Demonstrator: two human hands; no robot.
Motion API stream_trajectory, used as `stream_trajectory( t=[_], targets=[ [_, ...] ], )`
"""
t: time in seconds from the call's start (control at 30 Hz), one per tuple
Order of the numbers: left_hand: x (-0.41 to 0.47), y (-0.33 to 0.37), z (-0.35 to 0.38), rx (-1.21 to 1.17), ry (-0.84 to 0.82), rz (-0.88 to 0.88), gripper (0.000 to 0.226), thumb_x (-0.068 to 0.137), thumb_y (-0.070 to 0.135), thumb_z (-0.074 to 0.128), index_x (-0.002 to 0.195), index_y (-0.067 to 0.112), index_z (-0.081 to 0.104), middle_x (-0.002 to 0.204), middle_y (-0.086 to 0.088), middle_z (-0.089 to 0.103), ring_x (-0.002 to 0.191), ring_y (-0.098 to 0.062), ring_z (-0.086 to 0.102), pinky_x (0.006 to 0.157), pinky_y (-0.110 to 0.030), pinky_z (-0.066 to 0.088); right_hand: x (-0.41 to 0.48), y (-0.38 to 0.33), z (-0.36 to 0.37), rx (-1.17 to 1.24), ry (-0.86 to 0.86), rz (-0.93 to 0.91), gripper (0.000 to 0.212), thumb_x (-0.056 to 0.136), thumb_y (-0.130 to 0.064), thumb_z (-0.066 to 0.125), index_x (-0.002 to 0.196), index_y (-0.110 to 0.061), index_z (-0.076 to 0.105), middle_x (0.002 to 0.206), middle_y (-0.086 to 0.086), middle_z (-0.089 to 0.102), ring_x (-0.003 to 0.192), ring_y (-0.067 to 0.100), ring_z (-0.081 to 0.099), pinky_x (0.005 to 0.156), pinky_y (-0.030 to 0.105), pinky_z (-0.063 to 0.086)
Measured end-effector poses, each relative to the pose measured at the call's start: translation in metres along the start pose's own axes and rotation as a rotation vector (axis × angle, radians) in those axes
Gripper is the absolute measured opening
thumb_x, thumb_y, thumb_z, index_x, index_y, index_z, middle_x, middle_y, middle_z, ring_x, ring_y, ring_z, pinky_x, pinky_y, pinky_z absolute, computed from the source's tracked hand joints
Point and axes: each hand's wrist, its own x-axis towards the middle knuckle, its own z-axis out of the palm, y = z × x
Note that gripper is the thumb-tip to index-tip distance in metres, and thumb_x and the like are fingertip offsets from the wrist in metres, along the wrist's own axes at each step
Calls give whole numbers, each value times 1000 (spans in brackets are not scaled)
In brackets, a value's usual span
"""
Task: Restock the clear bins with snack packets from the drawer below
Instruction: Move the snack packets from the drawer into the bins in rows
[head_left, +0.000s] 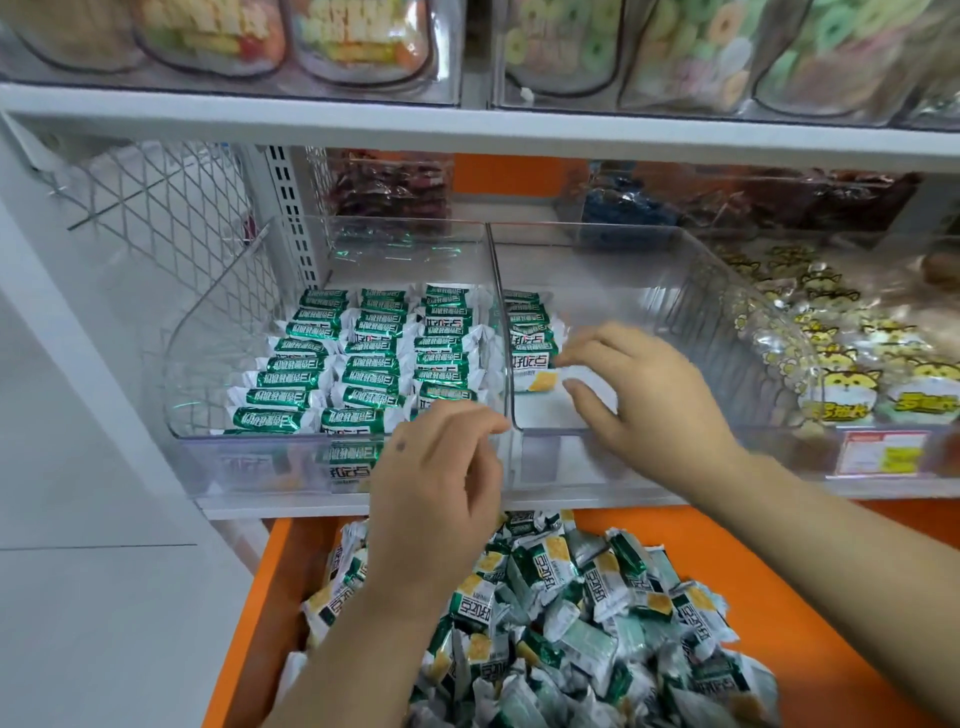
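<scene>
Two clear bins stand side by side on the white shelf. The left bin (208, 332) holds three neat rows of green-and-white snack packets (363, 353). In the right bin (727, 317) a single short row of packets (527, 325) runs along its left wall. My right hand (649, 395) reaches into the right bin, and its thumb and fingertips pinch the front packet (537, 382) of that row. My left hand (441, 478) hovers at the front of the left bin by the divider, fingers loosely curled and holding nothing I can see. Below, the open orange drawer (270, 597) has a loose pile of the same packets (597, 597).
Further right, another bin holds yellow cartoon-printed packets (857, 364), with a red price tag (880, 452) on its front. Bins of colourful sweets (571, 47) fill the shelf above. Dark wrapped snacks (395, 187) sit behind. A white wire mesh panel (171, 208) closes the left side.
</scene>
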Motion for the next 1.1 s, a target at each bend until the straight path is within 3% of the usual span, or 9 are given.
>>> stream_trajectory(
  t=[0.07, 0.13, 0.33, 0.47, 0.6, 0.7, 0.83, 0.97, 1.1],
  targets=[
    [-13, -2, 6, 2, -37, 95, 18, 89, 9, 48, 93, 9, 65, 89, -3, 65, 76, -14, 61, 65, -32, 54, -35, -6, -9, 85, 73, -84, 27, 95, -24, 46, 93, -11, 70, 92, 1, 68, 83, 23, 63, 72, 33, 49],
    [-26, -4, 11, 31, -107, 141, 19, 88, 10, 49, 88, 7, 68, 86, -3, 65, 73, -14, 61, 62, -25, 52, -67, -4, -6, 127, 34, -137, 29, 96, -25, 46, 90, -10, 70, 84, -1, 67, 76, 19, 59, 69, 28, 44],
    [-66, -13, 33, 199, -443, 81, 25, 85, 18, 43, 85, 17, 68, 83, 8, 63, 62, -8, 59, 52, -23, 51, -126, 30, 33, 134, -309, -39, 19, 88, -24, 50, 92, -20, 68, 80, -8, 67, 74, 12, 60, 61, 24, 46],
    [-85, -22, 59, 302, -848, -143, 24, 97, 20, 38, 109, 27, 58, 111, 13, 55, 91, -10, 57, 76, -27, 49, -160, 55, 62, 8, -717, 101, 19, 96, -24, 44, 111, -26, 57, 108, -4, 64, 95, 20, 60, 68, 30, 46],
    [-94, -43, 89, 341, -1019, -327, 24, 97, 24, 44, 116, 30, 58, 117, 10, 58, 97, -11, 58, 82, -28, 50, -191, 73, 86, -85, -1050, 186, 48, 97, -29, 49, 143, -31, 36, 141, -1, 44, 124, 23, 49, 96, 37, 48],
    [-107, -62, 116, 317, -1157, -429, 28, 97, 26, 45, 124, 30, 53, 125, 7, 55, 100, -12, 58, 85, -29, 50, -203, 87, 100, -53, -1107, 244, 64, 96, -30, 53, 151, -31, 20, 155, 2, 24, 136, 26, 36, 107, 40, 40],
    [-124, -70, 146, 297, -1402, -464, 54, 96, 30, 51, 146, 25, 30, 149, -3, 27, 129, -22, 40, 104, -36, 40, -211, 103, 123, -2, -1139, 267, 86, 94, -22, 55, 152, -35, -7, 161, 3, -11, 146, 29, 16, 112, 41, 30],
    [-126, -63, 166, 240, -1326, -406, 72, 97, 28, 49, 152, 34, 4, 159, 8, -1, 143, -24, 20, 109, -39, 36, -214, 113, 153, 18, -1109, 287, 95, 91, -27, 58, 150, -37, -15, 156, 6, -27, 148, 29, -1, 114, 47, 30],
    [-133, -64, 184, 261, -1333, -333, 72, 97, 25, 49, 151, 37, 3, 159, 10, -16, 146, -27, 7, 115, -43, 28, -211, 117, 164, 30, -1144, 302, 87, 91, -34, 57, 150, -41, -7, 158, 4, -24, 147, 33, 2, 112, 47, 30]
  ],
)
